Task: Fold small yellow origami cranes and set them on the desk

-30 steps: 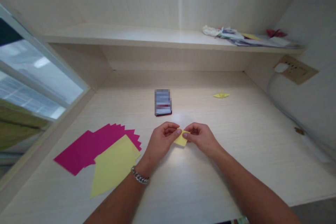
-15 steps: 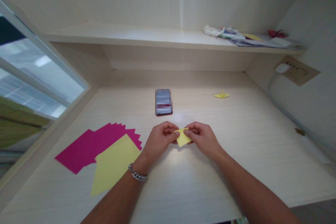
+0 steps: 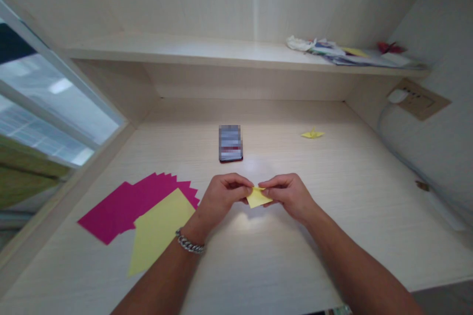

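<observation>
A small folded piece of yellow paper (image 3: 257, 199) is held between my two hands over the middle of the desk. My left hand (image 3: 229, 194) pinches its left edge between thumb and fingers. On the opposite side, my right hand (image 3: 287, 194) grips it the same way, its thumb lying across the upper part of the paper. Some of the fingertips are hidden behind the sheet. Beyond the hands lies a phone (image 3: 230, 143) with a blurred screen. A yellow folded paper crane (image 3: 313, 134) rests farther back on the right.
Magenta paper sheets (image 3: 148, 199) lie fanned out at the left, with a larger yellow sheet (image 3: 160, 231) partly over them. Papers (image 3: 364, 56) sit on the shelf (image 3: 207, 51) above. A white cable (image 3: 391, 145) runs from the wall socket (image 3: 421, 101) down the right side.
Both hands have shifted slightly, and the thumbs have moved on the yellow paper. Its visible face now looks flatter and tilted differently. Everything else on the desk stays where it was.
</observation>
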Tool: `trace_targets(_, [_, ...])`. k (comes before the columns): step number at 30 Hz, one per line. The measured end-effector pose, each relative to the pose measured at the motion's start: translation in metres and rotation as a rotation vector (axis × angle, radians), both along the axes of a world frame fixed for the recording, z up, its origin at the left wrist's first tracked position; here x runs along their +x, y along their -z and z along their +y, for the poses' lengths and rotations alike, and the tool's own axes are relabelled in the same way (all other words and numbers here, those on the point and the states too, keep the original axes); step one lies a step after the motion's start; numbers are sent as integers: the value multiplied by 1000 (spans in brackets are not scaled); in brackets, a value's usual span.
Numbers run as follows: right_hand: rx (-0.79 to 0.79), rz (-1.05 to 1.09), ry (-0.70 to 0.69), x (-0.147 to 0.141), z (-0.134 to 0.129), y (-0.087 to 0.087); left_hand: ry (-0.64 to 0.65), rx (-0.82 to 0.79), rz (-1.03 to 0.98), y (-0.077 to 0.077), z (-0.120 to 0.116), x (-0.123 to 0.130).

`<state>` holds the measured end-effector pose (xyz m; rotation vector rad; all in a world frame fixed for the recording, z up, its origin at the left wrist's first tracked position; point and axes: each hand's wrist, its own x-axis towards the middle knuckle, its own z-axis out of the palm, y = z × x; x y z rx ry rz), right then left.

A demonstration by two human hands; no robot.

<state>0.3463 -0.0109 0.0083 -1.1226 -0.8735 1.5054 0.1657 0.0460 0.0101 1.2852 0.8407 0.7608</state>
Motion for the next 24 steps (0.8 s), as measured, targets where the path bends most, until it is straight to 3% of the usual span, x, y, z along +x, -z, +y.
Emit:
trace_targets(5, [-19,30,-71,1,0,-4,32,127,125,-7,-1,-2])
trace_targets(10, [-63,-95,-34,-3,2,-3,84,175,172,-4,-2,0])
trace_targets(24, [-55,-228,-19,0,2,2,41,-47,57,-1,-1,4])
